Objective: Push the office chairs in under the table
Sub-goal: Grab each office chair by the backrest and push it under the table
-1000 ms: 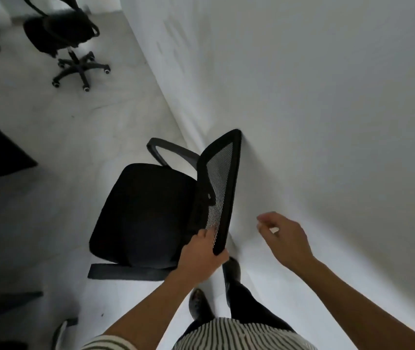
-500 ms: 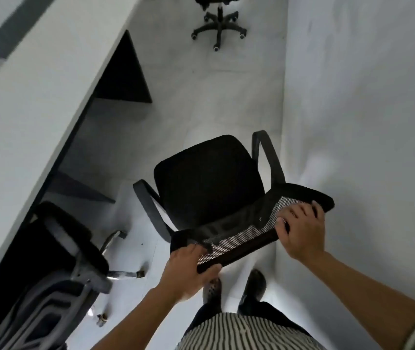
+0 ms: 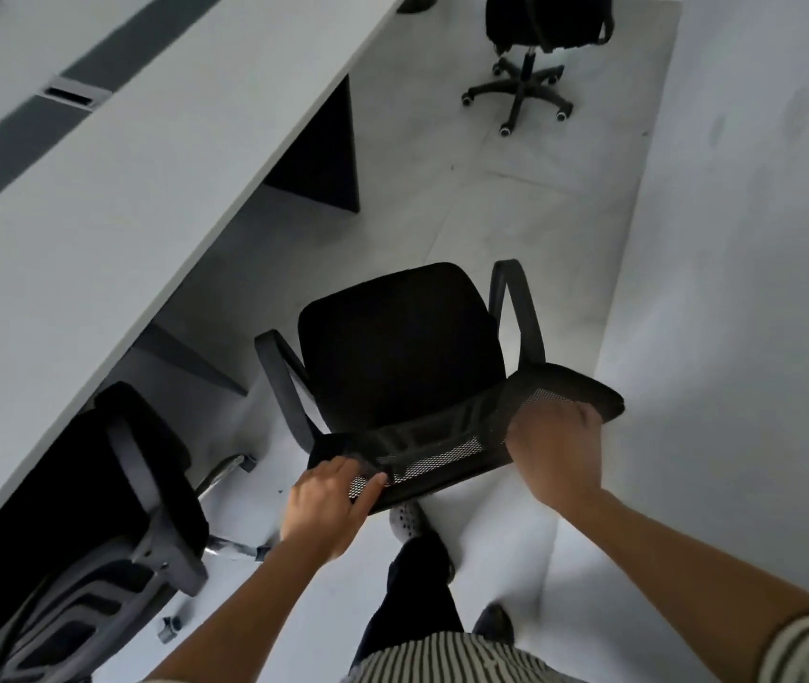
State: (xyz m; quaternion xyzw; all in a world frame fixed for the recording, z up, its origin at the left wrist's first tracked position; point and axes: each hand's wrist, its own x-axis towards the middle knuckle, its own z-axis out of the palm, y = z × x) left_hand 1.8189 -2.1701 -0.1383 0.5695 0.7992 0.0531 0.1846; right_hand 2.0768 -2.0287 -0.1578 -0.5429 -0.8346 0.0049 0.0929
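A black mesh-backed office chair (image 3: 400,347) stands in front of me on the floor, its seat facing away, between the long white table (image 3: 112,189) on the left and the wall on the right. My left hand (image 3: 326,510) grips the left end of the backrest's top edge. The right end of that edge is held by my right hand (image 3: 557,448), fingers curled over it. A second black chair (image 3: 112,515) sits at the lower left, pushed part way under the table. A third chair (image 3: 533,37) stands far off at the top, away from the table.
The white wall (image 3: 747,288) runs close along the right of the chair. A dark table leg panel (image 3: 323,155) stands under the table ahead. My legs and shoes (image 3: 410,529) are just behind the chair. Pale floor lies between the chair and the far chair.
The chair has turned from side-on against the wall to facing away from me. My right hand, free a second ago, has taken hold of the backrest; the view swung toward the table.
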